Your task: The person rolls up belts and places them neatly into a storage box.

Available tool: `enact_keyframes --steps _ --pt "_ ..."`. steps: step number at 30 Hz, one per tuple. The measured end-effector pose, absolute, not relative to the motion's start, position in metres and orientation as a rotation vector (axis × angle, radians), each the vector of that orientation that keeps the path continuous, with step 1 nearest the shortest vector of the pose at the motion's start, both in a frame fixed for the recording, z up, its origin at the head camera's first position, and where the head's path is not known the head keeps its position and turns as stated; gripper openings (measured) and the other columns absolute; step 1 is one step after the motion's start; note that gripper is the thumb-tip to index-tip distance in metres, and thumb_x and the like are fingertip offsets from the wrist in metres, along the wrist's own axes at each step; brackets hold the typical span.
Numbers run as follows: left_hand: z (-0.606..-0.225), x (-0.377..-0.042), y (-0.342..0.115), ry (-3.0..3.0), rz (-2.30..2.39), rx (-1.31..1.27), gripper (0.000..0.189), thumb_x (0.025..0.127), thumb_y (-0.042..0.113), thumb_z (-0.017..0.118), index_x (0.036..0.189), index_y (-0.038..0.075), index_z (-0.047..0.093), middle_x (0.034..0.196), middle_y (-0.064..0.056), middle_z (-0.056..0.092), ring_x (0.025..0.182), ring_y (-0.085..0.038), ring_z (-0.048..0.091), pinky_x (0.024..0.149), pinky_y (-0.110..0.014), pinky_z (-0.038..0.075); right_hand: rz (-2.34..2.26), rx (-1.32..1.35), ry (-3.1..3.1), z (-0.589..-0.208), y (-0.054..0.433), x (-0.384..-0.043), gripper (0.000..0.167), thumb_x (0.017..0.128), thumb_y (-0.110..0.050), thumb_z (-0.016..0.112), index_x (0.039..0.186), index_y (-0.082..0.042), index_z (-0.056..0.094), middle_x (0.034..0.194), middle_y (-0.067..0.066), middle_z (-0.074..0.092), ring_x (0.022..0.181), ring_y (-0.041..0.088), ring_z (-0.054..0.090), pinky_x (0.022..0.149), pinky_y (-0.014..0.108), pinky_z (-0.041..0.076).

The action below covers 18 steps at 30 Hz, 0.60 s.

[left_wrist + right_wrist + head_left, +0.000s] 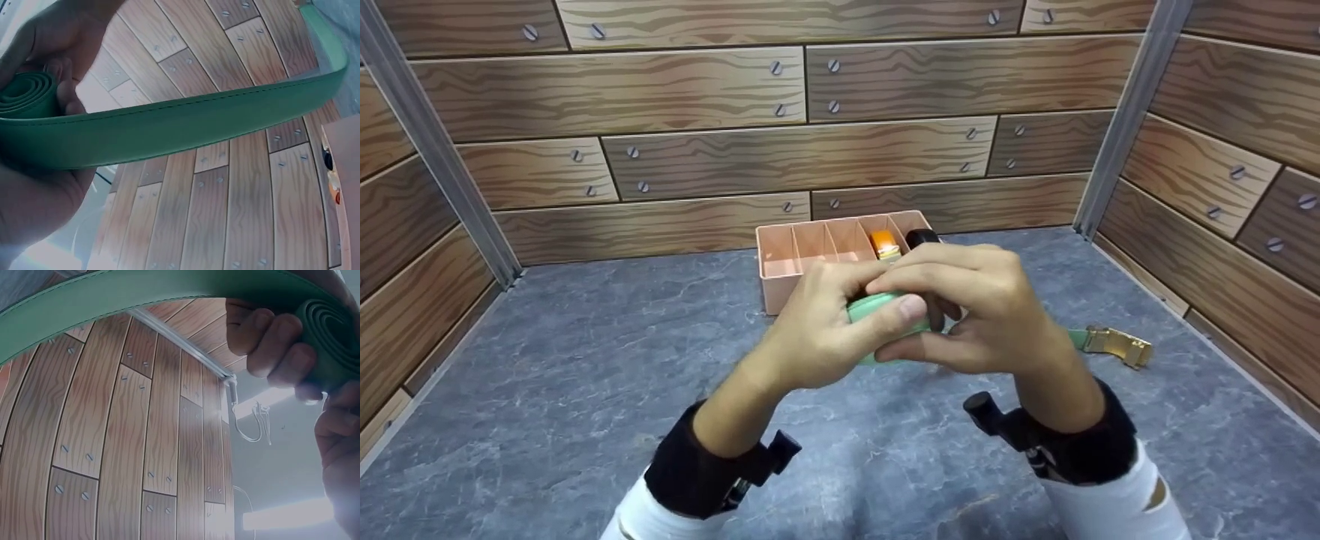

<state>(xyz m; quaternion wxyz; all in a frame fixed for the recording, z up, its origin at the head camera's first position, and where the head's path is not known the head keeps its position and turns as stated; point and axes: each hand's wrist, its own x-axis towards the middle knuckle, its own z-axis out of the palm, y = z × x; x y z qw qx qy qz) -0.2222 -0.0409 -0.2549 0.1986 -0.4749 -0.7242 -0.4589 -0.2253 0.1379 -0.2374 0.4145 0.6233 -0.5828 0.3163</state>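
Observation:
A green belt [877, 306] with stitched edges is partly coiled, the roll held up between both hands over the table. My left hand [817, 334] grips the roll, its thumb lying across the near side. From the other side my right hand [982, 311] holds the same roll with curled fingers and thumb. The layered coil [28, 95] shows in the left wrist view, and a flat length of strap [112, 304] runs off it in the right wrist view. Beyond my right wrist, the gold buckle [1119, 345] at the belt's far end is near the tabletop.
A pink divided box [780, 289] stands behind the hands. An orange rolled belt [883, 241] sits in its second compartment from the right, a black item [922, 238] in the rightmost. Wood-patterned walls [705, 82] enclose the grey marbled table [607, 360] at back and sides.

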Motion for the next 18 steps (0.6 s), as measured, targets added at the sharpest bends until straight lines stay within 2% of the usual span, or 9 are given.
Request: enact_keyframes --steps 4,7,12,18 --pt "-0.254 -0.217 -0.041 -2.067 -1.133 -1.197 0.034 0.091 0.043 0.058 0.075 0.015 0.068 0.061 0.007 0.056 0.052 -0.003 0.048 0.045 -0.023 0.039 0.789 1.591 -1.481 -0.238 0.138 -0.225 0.041 0.083 -0.035 0.082 0.095 0.003 0.073 0.088 0.013 0.072 0.063 0.012 0.06 0.054 0.018 0.047" --pt "-0.253 -0.215 -0.041 -2.101 -1.095 -1.186 0.032 0.092 0.042 0.06 0.072 0.017 0.066 0.059 0.008 0.053 0.051 -0.002 0.045 0.044 -0.023 0.037 0.753 1.584 -1.485 -0.238 0.139 -0.225 0.039 0.085 -0.036 0.08 0.094 0.001 0.074 0.088 0.011 0.073 0.07 0.017 0.066 0.06 0.022 0.052" --pt "-0.252 -0.212 -0.042 -2.117 -1.076 -1.207 0.03 0.093 0.04 0.06 0.074 0.017 0.067 0.06 0.01 0.054 0.052 -0.001 0.045 0.046 -0.022 0.037 0.703 1.586 -1.502 -0.238 0.139 -0.223 0.038 0.084 -0.035 0.08 0.096 0.001 0.074 0.089 0.011 0.073 0.073 0.018 0.069 0.063 0.024 0.056" --pt "-0.253 -0.208 -0.042 -2.165 -0.85 -1.012 0.036 0.089 0.049 0.06 0.068 0.02 0.061 0.059 0.01 0.051 0.049 -0.003 0.041 0.043 -0.023 0.034 0.574 1.584 -1.592 -0.235 0.14 -0.219 0.036 0.086 -0.032 0.08 0.102 0.0 0.072 0.095 0.011 0.071 0.078 0.019 0.069 0.07 0.026 0.057"
